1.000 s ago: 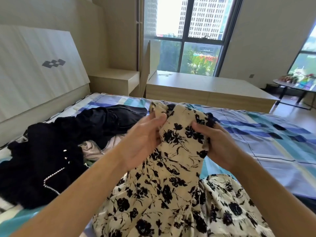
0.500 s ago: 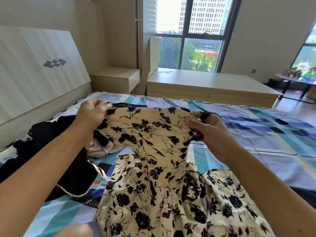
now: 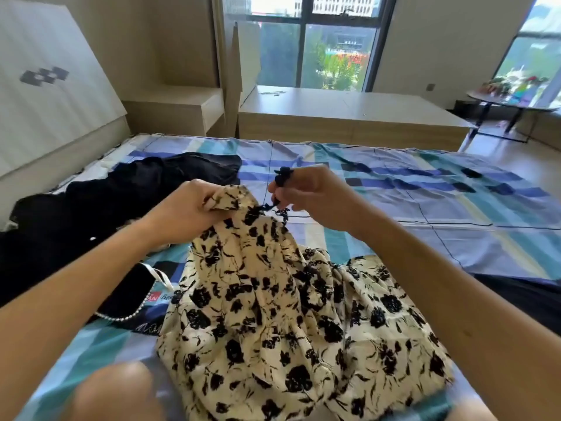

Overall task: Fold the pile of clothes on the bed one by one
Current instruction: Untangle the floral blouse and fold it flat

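Both forearms reach forward. The left hand (image 3: 186, 206) grips with curled fingers (image 3: 210, 204) the bunched top of the floral dress (image 3: 273, 299); the right hand (image 3: 317, 199), just beside, pinches its dark strap (image 3: 283, 178). Below the fingers the dress spreads on the bed (image 3: 425, 189). Left of them lies the dark pile (image 3: 106, 205), its pieces hard to separate

Thin matt floral cloth dress (image 3: 273, 314), smooth cotton-like checked sheet (image 3: 425, 208), pale wood-grain platform (image 3: 349, 117).

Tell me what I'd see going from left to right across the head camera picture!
Headboard → left hand → right hand → round table. The flowery dress spreads under both hands, so I skipped it.
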`<state>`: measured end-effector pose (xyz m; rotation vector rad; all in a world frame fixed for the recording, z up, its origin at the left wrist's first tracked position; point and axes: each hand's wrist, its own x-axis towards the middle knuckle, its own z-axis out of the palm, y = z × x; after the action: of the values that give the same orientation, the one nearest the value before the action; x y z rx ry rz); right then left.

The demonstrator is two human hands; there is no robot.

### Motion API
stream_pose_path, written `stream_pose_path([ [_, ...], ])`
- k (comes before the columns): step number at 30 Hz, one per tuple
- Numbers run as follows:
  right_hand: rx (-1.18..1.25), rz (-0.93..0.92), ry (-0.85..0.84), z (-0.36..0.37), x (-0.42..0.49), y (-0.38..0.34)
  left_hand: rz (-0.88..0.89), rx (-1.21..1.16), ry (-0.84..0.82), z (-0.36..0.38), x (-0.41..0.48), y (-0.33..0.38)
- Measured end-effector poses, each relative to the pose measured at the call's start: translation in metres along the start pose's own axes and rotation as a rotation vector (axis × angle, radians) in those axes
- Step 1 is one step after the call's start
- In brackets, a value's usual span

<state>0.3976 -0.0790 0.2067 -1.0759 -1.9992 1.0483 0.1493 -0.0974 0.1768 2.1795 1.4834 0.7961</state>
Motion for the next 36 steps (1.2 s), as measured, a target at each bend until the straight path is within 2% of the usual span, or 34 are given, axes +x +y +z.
stream_pose_path([
  [2, -0.058, 0.086, 0.056, -0.018, -0.006, 0.034, -0.081, 0.041, 0.008, -0.015, -0.003, -0.025],
  [4, -0.153, 0.213, 0.079, -0.031, -0.016, 0.079, -0.276, 0.176, 0.028, -0.028, -0.004, -0.059],
  [7, -0.367, 0.376, 0.040, -0.033, -0.032, 0.150, -0.635, 0.596, -0.004, -0.031, -0.008, -0.091],
  [9, -0.442, 0.427, -0.039, -0.017, -0.043, 0.181, -0.666, 0.856, -0.012, -0.013, -0.011, -0.092],
  [10, -0.448, 0.438, -0.070, -0.006, -0.047, 0.193, -0.583, 0.860, 0.023, 0.002, -0.012, -0.086],
  [11, -0.435, 0.431, -0.087, 0.004, -0.051, 0.200, -0.464, 0.778, 0.043, 0.019, -0.013, -0.078],
  [13, -0.387, 0.395, -0.077, 0.025, -0.054, 0.216, -0.278, 0.464, -0.024, 0.058, -0.013, -0.056],
  [15, -0.331, 0.352, -0.027, 0.043, -0.057, 0.225, -0.240, 0.217, -0.115, 0.099, -0.009, -0.038],
  [18, -0.239, 0.297, 0.094, 0.060, -0.067, 0.232, -0.197, 0.132, -0.143, 0.146, 0.006, -0.037],
  [21, -0.260, 0.236, 0.113, 0.064, -0.074, 0.241, -0.177, 0.247, -0.212, 0.175, 0.022, -0.055],
  [23, -0.248, 0.209, 0.142, 0.061, -0.077, 0.244, -0.120, 0.288, -0.118, 0.182, 0.031, -0.058],
  [25, -0.264, 0.144, 0.226, 0.059, -0.078, 0.247, -0.011, 0.218, 0.067, 0.177, 0.039, -0.051],
  [27, -0.248, 0.096, 0.368, 0.058, -0.072, 0.244, 0.091, 0.034, 0.190, 0.158, 0.045, -0.029],
  [29, -0.247, 0.042, 0.444, 0.055, -0.057, 0.239, 0.120, -0.152, 0.227, 0.133, 0.046, -0.007],
  [32, -0.300, -0.055, 0.305, 0.048, -0.034, 0.229, 0.181, -0.395, 0.238, 0.107, 0.038, 0.008],
  [34, -0.137, -0.068, 0.205, 0.043, -0.025, 0.218, 0.174, -0.461, 0.237, 0.099, 0.030, 0.008],
  [36, 0.105, -0.024, 0.186, 0.035, -0.022, 0.207, 0.152, -0.448, 0.259, 0.094, 0.027, 0.002],
])
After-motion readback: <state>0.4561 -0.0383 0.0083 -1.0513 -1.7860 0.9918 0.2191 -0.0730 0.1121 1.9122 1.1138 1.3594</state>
